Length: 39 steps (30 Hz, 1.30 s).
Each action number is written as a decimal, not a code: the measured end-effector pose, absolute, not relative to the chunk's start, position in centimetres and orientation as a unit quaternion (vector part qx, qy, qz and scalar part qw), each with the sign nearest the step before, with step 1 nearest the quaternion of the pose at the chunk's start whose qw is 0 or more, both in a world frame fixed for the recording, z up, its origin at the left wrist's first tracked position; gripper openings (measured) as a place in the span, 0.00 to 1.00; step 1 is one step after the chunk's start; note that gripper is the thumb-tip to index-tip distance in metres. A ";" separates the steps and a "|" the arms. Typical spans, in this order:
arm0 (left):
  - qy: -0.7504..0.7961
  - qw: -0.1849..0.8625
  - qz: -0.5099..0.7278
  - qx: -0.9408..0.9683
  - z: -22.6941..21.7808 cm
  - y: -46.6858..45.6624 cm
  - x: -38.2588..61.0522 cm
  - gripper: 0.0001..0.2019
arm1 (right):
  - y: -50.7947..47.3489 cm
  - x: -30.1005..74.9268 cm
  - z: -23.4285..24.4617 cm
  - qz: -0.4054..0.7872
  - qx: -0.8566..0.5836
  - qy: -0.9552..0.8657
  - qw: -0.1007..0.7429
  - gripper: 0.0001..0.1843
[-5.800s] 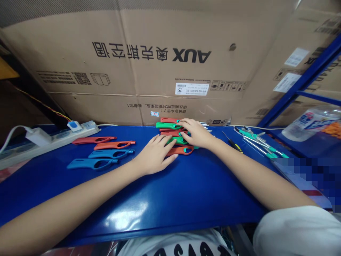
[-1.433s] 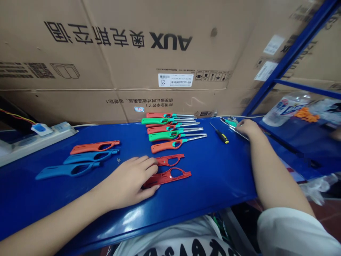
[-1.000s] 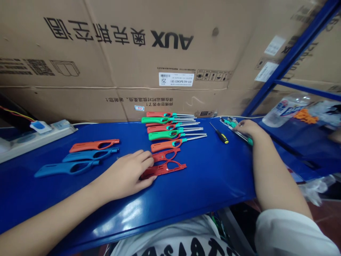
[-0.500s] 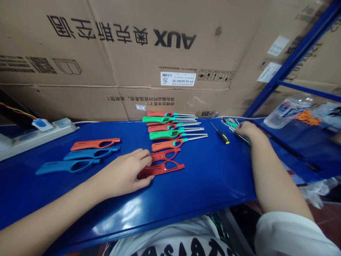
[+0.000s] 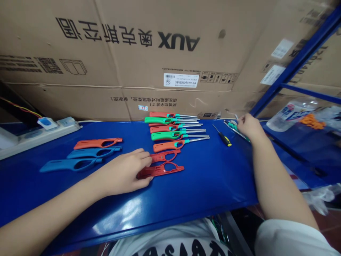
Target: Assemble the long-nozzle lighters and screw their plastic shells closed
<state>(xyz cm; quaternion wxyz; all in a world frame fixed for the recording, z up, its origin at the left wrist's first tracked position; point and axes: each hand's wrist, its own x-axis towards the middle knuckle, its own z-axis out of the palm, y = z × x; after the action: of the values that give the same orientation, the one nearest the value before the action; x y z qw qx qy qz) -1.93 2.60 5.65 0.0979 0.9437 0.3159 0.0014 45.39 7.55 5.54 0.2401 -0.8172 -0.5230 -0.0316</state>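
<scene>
Head camera: both bare hands are at work on a blue table (image 5: 199,188), the left among lighter shells, the right out at the far right. My left hand (image 5: 128,171) lies over the handle ends of two red casing halves, the near red casing half (image 5: 159,171) and the far red casing half (image 5: 160,156), with my thumb along the near one's edge; whether I clasp them or only steady them, I cannot tell. My right hand (image 5: 249,126) has its fingers drawn together, pinching a thin pale piece (image 5: 236,116) that juts from the fingertips over a bundle of green-and-silver barrel parts (image 5: 233,125). What that piece is, I cannot tell.

A row of long-nosed lighters (image 5: 165,136), red, green and orange, lies just beyond the casing halves, with a screwdriver (image 5: 226,139) between the row and the bundle. To the left lie an orange shell (image 5: 87,144) and two blue shells (image 5: 60,165).

By my judgement, the step in hand is sorting out a part on the right while the left minds the casings. The next move calls for a light pinch, lifted clear of the tangled barrels, with the left kept quiet.
</scene>
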 end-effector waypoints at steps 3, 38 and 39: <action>0.309 0.110 0.003 0.944 5.7 2.9 -2.2 0.07 | 6.9 43.4 6.5 -0.031 -0.794 -0.536 0.286 0.08; 0.388 0.288 0.270 0.833 2.8 1.5 -0.8 0.08 | 2.1 27.4 3.1 0.291 -0.341 -0.854 0.264 0.08; 0.393 0.288 0.271 0.830 2.7 1.7 -0.8 0.08 | 2.1 27.5 3.1 0.280 -0.335 -0.859 0.267 0.08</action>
<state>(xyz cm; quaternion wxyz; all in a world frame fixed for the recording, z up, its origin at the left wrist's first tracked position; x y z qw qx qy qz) -0.80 1.65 2.72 0.2884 0.8301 0.3928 0.2713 27.50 2.09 3.13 0.2666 -0.3354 -0.8591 0.2800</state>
